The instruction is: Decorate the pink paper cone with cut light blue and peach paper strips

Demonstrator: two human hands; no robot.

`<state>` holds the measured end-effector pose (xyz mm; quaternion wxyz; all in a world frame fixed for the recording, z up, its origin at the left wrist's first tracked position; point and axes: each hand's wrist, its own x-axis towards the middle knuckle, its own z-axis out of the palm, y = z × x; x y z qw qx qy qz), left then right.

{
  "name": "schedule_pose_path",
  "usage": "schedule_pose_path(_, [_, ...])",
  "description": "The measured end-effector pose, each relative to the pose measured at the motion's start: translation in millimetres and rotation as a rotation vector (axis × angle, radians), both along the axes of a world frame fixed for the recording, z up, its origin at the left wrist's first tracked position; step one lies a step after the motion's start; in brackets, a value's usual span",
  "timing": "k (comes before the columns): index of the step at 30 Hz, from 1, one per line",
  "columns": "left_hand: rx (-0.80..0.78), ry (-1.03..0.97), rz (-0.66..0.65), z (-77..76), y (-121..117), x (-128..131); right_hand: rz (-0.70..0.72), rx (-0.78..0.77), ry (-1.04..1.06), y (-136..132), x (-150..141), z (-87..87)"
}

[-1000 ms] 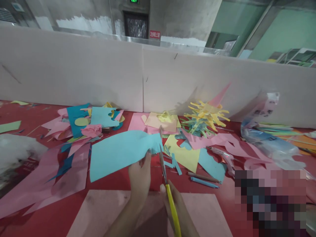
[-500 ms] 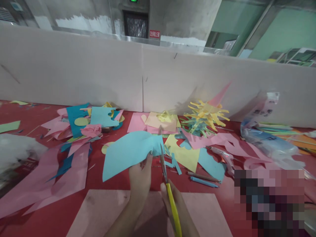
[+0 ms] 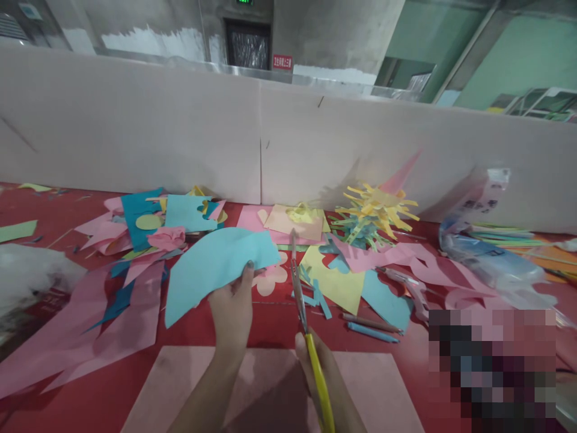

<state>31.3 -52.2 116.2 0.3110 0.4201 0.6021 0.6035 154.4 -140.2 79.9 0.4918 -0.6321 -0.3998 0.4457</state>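
Note:
Pinched in my left hand (image 3: 233,313) is a light blue sheet of paper (image 3: 216,261) with a curved upper edge, held above the table by its lower right part. My right hand (image 3: 315,361) is closed on a pair of scissors (image 3: 319,373) with yellow handles, its metal blades pointing away from me. The blades look nearly closed and stand apart from the sheet, to its right. Beyond my left hand lies a pale pink flower cutout (image 3: 265,284), partly covered by the blue sheet. Thin blue paper strips (image 3: 321,300) lie right of the blades.
A pink board (image 3: 189,373) lies on the red table in front of me. Pens (image 3: 373,332), a glue gun (image 3: 408,285) and a yellow fringed paper piece (image 3: 376,207) are at the right. Pink scraps (image 3: 135,307) spread leftward. A white partition (image 3: 180,132) stands behind.
My left hand has moved left with the blue sheet, away from the scissors' blades. The flower cutout now shows. My right hand has barely moved.

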Motion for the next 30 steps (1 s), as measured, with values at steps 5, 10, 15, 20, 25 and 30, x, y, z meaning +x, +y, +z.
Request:
schedule_pose_path(5, [-0.003, -0.04, -0.047, -3.6, 1.2, 3.0, -0.025, -0.019, -0.005, 1.3, -5.3, 2.8])
schedule_pose_path(10, [-0.036, -0.056, -0.138, -7.5, -1.4, 12.2, -0.001, -0.044, -0.018, 3.0, -7.3, 7.8])
schedule_pose_path(15, [-0.05, 0.028, -0.179, -13.4, -3.8, 14.2, 0.018, -0.069, -0.015, 4.0, -6.1, 12.5])
schedule_pose_path(20, [-0.097, 0.011, -0.199, -24.4, -6.1, 17.6, 0.041, -0.084, -0.01, 4.1, -9.1, 17.6])
schedule_pose_path(25, [-0.133, 0.006, -0.177, -29.1, -8.0, 21.0, 0.052, -0.097, -0.009, 6.1, -8.4, 18.1])
schedule_pose_path(30, [-0.148, -0.013, -0.185, -22.6, -8.4, 21.4, 0.047, -0.095, -0.006, 5.3, -7.8, 12.8])
